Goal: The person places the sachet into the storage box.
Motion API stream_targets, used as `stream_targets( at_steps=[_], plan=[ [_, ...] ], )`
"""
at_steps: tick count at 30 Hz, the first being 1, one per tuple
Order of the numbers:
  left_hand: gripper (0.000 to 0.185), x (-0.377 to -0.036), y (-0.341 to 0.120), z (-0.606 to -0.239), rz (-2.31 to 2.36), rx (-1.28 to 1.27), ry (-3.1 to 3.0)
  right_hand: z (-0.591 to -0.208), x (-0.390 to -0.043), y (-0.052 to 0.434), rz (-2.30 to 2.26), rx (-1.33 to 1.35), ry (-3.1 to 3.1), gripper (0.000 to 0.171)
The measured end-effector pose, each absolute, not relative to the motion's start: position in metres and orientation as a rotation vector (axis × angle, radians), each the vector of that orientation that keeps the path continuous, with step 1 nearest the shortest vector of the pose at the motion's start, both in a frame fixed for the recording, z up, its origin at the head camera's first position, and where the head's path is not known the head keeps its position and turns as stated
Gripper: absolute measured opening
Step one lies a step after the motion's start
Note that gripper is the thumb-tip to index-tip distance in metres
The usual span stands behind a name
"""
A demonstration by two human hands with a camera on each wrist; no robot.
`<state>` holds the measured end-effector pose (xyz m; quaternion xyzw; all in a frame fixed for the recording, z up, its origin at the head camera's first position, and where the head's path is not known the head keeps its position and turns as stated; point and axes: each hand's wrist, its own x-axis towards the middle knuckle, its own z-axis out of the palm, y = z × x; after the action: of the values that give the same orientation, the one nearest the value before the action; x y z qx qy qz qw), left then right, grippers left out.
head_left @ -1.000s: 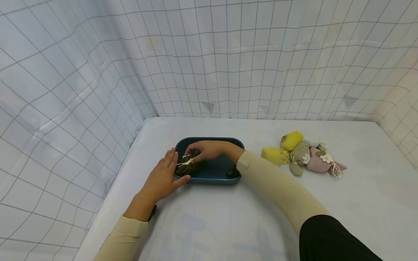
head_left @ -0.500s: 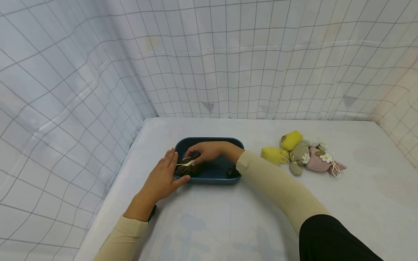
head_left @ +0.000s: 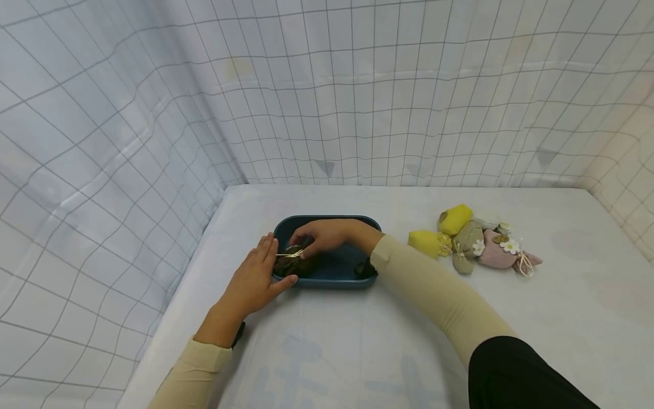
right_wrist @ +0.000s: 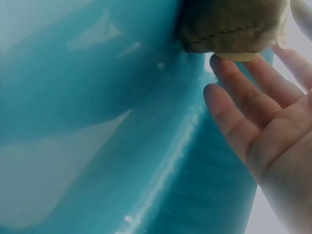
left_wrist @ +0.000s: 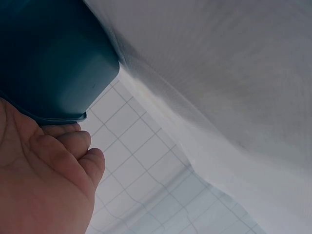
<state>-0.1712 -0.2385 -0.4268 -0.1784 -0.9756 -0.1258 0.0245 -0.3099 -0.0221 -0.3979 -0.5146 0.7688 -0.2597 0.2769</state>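
Note:
A dark blue oval tub (head_left: 332, 283) stands on the white table. In its left end sits a small brown cloth pouch (head_left: 293, 266) tied with a pale string. My right hand (head_left: 327, 234) reaches into the tub and holds the pouch by its top with thumb and fingertips. In the right wrist view, the fingertips (right_wrist: 219, 95) lie right at the underside of the pouch (right_wrist: 234, 27). My left hand (head_left: 252, 279) rests against the tub's left end, fingers straight along the rim and thumb at the front corner.
Right of the tub lies a cluster of yellow pouches (head_left: 424, 242), a grey-green pouch (head_left: 467, 238) and a pink pouch (head_left: 495, 255) with white flowers. A dark object (head_left: 364, 269) shows under my right wrist. Gridded white curtains (head_left: 357, 113) enclose the table's back and sides.
The brown pouch has turned slightly and settled in the tub's left end, its string now lying more level. Both hands have stayed almost in place.

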Motion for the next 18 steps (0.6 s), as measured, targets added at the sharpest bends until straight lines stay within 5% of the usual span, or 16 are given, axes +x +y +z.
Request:
stream_targets(
  at_steps=[18],
  plan=[
    [0.102, -0.172, -0.238, -0.428, -0.385, -0.561, -2.994, -0.348, -0.3, 0.011, -0.825, -1.301, 2.172, 0.048]
  ],
)
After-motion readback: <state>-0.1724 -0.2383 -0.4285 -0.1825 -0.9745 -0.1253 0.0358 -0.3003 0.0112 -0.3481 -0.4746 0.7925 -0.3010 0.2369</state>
